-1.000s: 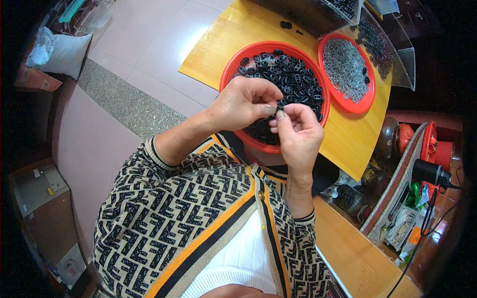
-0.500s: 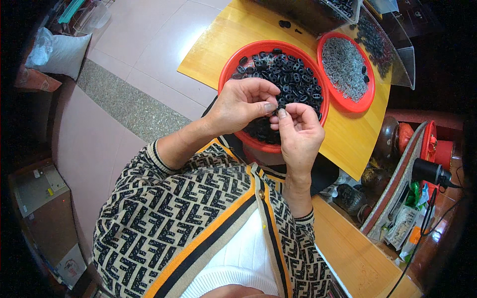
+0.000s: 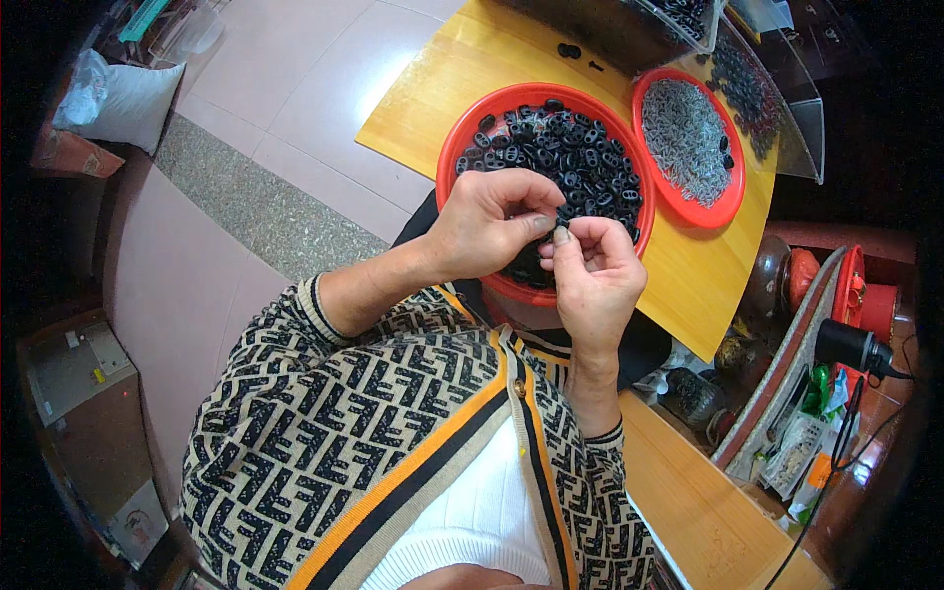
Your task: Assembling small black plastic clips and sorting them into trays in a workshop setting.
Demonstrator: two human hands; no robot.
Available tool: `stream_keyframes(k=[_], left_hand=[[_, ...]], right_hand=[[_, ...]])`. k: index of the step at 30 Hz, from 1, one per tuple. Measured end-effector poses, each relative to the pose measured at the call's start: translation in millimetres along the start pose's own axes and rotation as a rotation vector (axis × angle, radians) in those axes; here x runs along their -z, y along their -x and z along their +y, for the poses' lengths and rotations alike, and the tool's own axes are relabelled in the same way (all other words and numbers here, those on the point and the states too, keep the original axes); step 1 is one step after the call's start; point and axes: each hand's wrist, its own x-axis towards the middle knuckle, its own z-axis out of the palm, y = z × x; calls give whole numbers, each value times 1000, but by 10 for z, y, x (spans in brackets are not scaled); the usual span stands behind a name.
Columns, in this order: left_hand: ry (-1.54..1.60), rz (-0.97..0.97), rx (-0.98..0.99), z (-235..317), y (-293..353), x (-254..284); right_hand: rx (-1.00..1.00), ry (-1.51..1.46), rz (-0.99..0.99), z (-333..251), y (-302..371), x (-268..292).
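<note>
A small black part (image 3: 562, 212) is pinched between the left hand (image 3: 487, 231) and right hand (image 3: 593, 278) fingertips, over the near red tray (image 3: 462, 147)

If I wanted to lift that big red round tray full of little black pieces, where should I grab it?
Probably by the raised rim of the big red round plastic tray, one hand on each side, coming from the near edge that overhangs the yellow wooden board. It is wide, shallow and loaded with small black plastic pieces, so keep it level.
</note>
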Motion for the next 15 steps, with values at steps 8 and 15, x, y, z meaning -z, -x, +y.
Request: stream_keyframes(k=[8, 15], left_hand=[[-154, -10, -5, -9, -34, -38], [-666, -7, -383, -20, -403, 390]], right_hand=[[-75, -134, 2, 4, -32, -2], [-117, -270, 85, 46, -69, 179]])
